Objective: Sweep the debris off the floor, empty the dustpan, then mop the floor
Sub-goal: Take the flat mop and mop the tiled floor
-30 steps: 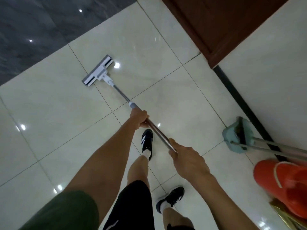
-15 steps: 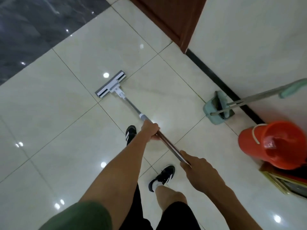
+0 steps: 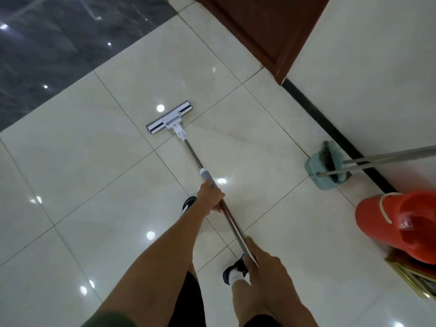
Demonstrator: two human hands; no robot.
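Your flat mop [image 3: 168, 119] lies with its white rectangular head flat on the glossy cream floor [image 3: 77, 175], its metal pole slanting back toward 5 o'clock. The teal dustpan [image 3: 326, 168] stands at 3 o'clock, against the wall's dark baseboard.

a red-brown wooden door [image 3: 266, 27] stands by a pale wall [image 3: 377, 67] with a black skirting strip [image 3: 335, 135]. at the right edge lies what may be a gilt picture frame [image 3: 415, 279].

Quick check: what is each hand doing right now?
Left hand: closed, gripping the mop handle below its grey collar.
Right hand: closed, holding the handle's upper end.
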